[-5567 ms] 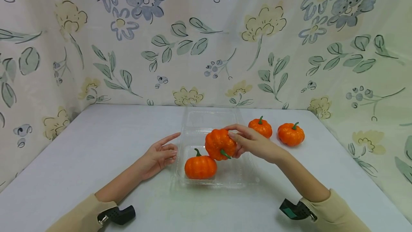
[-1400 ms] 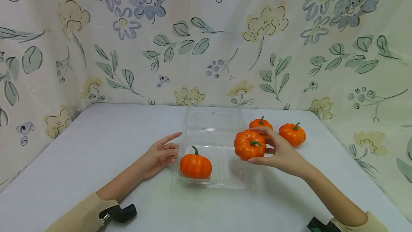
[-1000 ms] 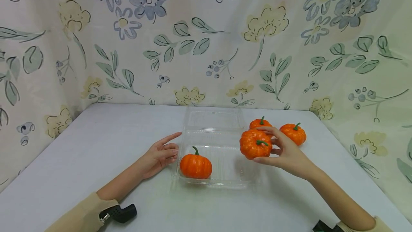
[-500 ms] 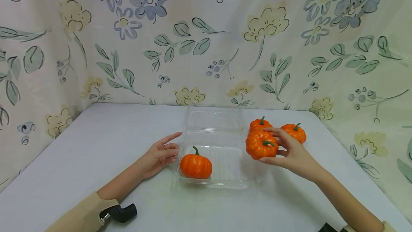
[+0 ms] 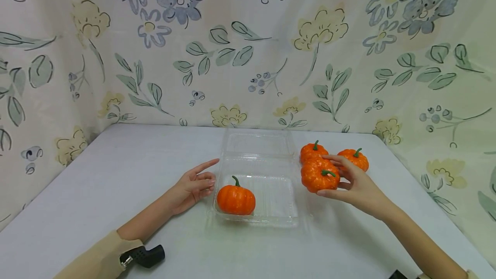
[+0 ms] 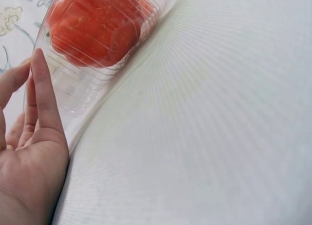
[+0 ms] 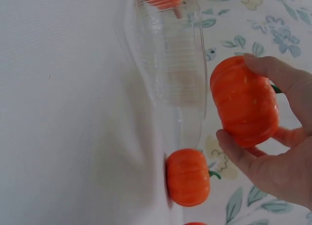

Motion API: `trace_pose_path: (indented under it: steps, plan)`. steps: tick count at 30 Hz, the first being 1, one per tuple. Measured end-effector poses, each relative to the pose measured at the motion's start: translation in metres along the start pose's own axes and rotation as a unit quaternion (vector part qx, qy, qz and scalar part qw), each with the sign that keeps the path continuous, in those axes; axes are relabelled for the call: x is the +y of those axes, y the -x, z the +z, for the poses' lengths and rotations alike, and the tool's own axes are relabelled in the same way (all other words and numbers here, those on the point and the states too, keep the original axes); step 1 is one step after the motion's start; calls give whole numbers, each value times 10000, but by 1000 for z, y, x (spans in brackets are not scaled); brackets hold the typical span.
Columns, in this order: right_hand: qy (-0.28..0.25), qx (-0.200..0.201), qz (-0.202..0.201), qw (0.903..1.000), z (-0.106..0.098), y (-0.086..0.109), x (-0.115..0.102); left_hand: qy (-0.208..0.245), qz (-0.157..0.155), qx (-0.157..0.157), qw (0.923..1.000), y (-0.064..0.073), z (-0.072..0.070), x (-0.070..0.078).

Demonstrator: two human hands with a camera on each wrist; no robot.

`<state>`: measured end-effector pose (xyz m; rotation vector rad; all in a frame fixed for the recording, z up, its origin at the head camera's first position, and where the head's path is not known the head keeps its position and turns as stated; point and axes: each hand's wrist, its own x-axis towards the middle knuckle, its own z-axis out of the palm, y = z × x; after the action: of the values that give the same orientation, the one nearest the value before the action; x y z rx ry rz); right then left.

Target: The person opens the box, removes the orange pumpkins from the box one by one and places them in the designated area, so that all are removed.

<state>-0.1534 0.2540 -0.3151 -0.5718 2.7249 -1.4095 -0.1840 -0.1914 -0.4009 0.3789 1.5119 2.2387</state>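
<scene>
My right hand (image 5: 360,190) grips a small orange pumpkin (image 5: 318,176) between thumb and fingers, its green stem pointing to the right. In the right wrist view the held pumpkin (image 7: 243,100) hangs clear of the table beside the clear plastic box (image 7: 170,59). In the head view it overlaps another pumpkin (image 5: 311,149) behind it. My left hand (image 5: 190,190) rests at the left side of the clear plastic box (image 5: 275,218), index finger extended; in the left wrist view its fingertips (image 6: 39,56) are right at the rim. One pumpkin (image 5: 235,201) sits upright inside, in the front left.
Another orange pumpkin (image 5: 354,160) stands at the back right, partly behind my right hand. The box's lid (image 5: 257,143) lies folded back, away from me. Behind the white table (image 5: 135,154) hangs a flowered curtain (image 5: 232,76).
My right hand has carried the pumpkin rightward, from over the box to beyond its right side. The pumpkin in the box sits slightly further left than at first. My left hand has stayed put.
</scene>
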Motion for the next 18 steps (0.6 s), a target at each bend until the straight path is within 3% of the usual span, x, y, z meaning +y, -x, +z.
trace_pose_path:
  steps: [18]
  plan:
    - [90, 4, 105, 9999, -5, -2, 5, -94, 12, 1, 10000, 1, 0, -1]
